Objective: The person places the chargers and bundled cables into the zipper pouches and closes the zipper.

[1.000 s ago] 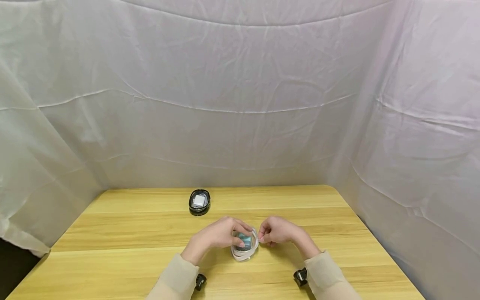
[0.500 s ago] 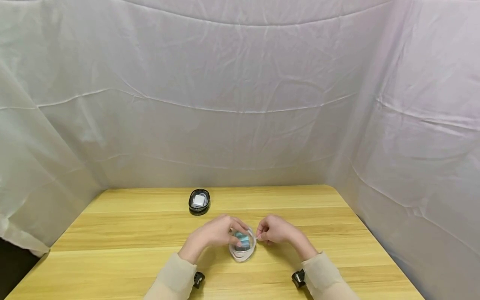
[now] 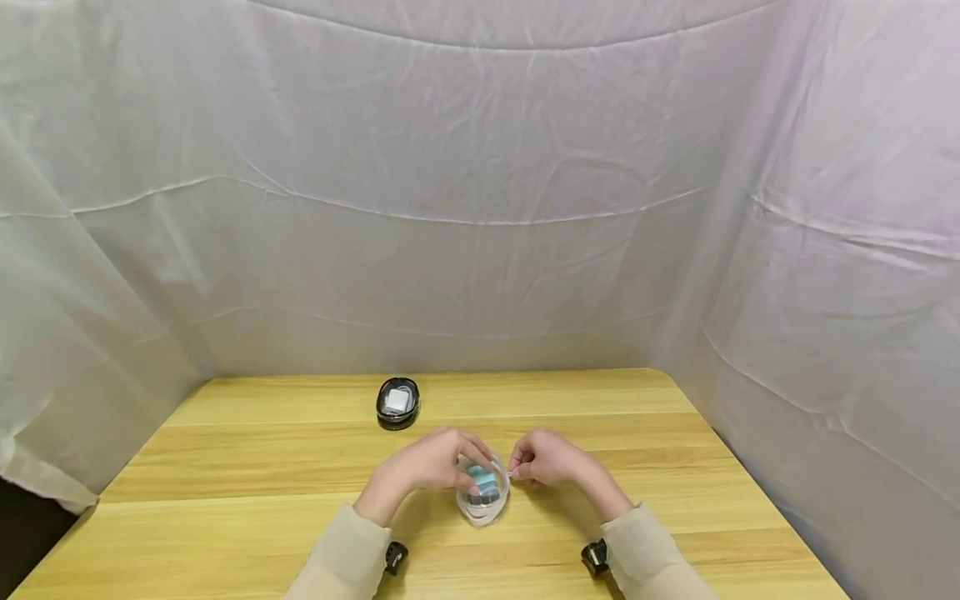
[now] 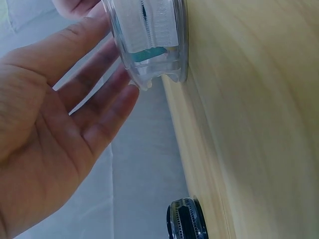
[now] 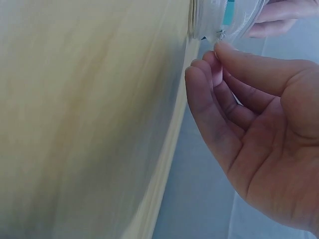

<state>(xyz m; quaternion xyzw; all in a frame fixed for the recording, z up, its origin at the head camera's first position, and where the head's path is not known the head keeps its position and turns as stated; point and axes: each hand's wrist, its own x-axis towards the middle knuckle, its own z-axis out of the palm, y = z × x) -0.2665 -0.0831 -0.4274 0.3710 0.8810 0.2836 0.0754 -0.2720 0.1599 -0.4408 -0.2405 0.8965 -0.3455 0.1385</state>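
A small clear oval zip case with something teal inside lies on the wooden table. My left hand covers its left side and holds it with the fingertips against the case wall. At the case's right rim, my right hand pinches the small zipper pull between thumb and forefinger. The right wrist view shows the case at the top edge, with left-hand fingers behind it.
A black oval case with a white item inside sits farther back on the table; it shows again as the black case in the left wrist view. White cloth hangs behind the table and on both sides.
Both hands and the clear case have drifted slightly left and toward me. The right hand keeps its pinch at the case's rim.
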